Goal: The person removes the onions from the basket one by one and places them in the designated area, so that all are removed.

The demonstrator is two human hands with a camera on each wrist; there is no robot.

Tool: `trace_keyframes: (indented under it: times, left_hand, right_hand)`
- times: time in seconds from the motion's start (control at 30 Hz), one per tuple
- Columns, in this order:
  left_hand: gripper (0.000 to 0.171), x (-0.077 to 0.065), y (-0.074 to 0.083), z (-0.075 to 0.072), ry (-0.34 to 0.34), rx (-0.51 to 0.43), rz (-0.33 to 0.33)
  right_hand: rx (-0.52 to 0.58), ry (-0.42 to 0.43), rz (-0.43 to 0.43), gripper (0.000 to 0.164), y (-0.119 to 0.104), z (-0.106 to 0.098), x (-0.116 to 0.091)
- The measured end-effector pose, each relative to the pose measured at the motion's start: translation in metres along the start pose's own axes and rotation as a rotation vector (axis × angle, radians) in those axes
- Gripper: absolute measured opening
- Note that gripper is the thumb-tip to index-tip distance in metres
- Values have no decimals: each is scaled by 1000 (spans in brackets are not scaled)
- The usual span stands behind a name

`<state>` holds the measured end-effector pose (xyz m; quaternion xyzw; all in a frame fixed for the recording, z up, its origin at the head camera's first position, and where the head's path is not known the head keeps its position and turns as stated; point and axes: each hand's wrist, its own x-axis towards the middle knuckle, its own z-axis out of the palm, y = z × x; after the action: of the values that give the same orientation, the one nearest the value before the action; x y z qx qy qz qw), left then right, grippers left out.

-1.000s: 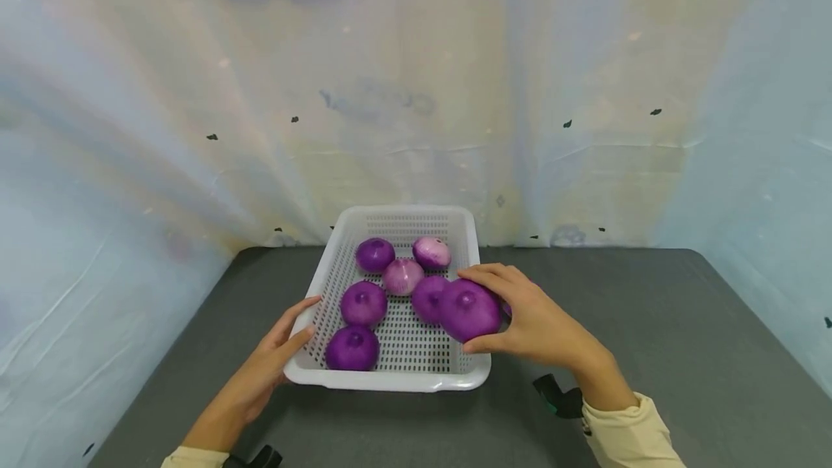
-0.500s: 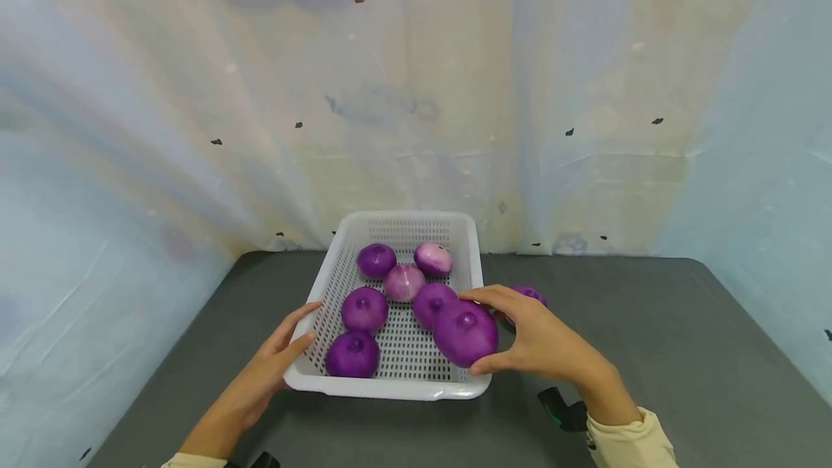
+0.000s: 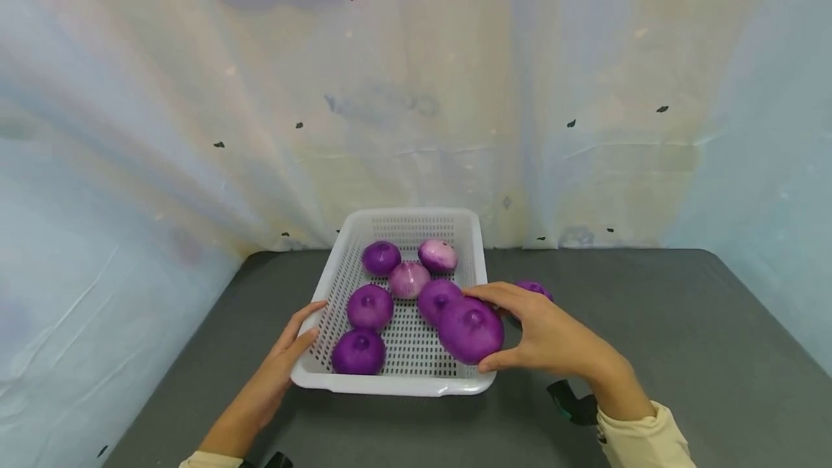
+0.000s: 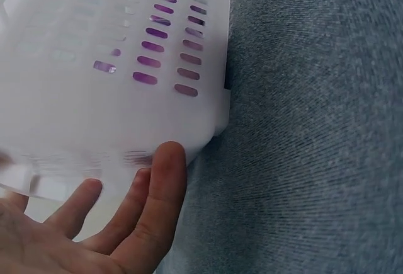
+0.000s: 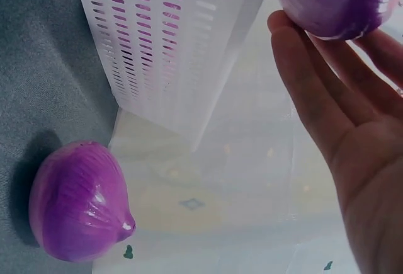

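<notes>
My right hand (image 3: pixel 552 334) grips a purple onion (image 3: pixel 471 331) between thumb and fingers, over the near right corner of a white slotted plastic basket (image 3: pixel 403 386). In the right wrist view the held onion (image 5: pixel 334 0) rests against the fingertips. My left hand (image 3: pixel 266 381) lies at the basket's left side, thumb and forefinger at the rim. The left wrist view has its outstretched fingers (image 4: pixel 167 173) touching the outer wall. Inside the basket sit several purple onions, among them one at the near left (image 3: pixel 359 351) and a paler one (image 3: pixel 409 280).
Another purple onion (image 5: pixel 82 201) lies on the dark grey table (image 3: pixel 650 323), just right of the basket; in the head view my right hand partly hides this onion (image 3: pixel 534 287). A pale patterned curtain (image 3: pixel 416 92) hangs behind the table and at both sides.
My right hand has drawn the held onion a little nearer to the basket's front edge. More of the onion on the table now shows behind it. The left hand keeps its place.
</notes>
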<state>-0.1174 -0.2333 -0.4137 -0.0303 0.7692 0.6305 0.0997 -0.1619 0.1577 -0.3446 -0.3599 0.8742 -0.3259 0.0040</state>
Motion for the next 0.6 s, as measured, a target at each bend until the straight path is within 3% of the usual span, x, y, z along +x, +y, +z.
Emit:
trace_keyframes:
  times: [0.1, 0.37, 0.6]
  left_hand:
    - [47, 1, -1, 3, 12, -19, 21]
    - [47, 2, -9, 8, 31, -25, 163]
    - [47, 2, -7, 6, 21, 0, 160]
  right_hand:
    - [-6, -3, 5, 86, 0, -2, -1]
    - [-6, -27, 42, 87, 0, 1, 2]
    - [2, -21, 58, 86, -1, 0, 1]
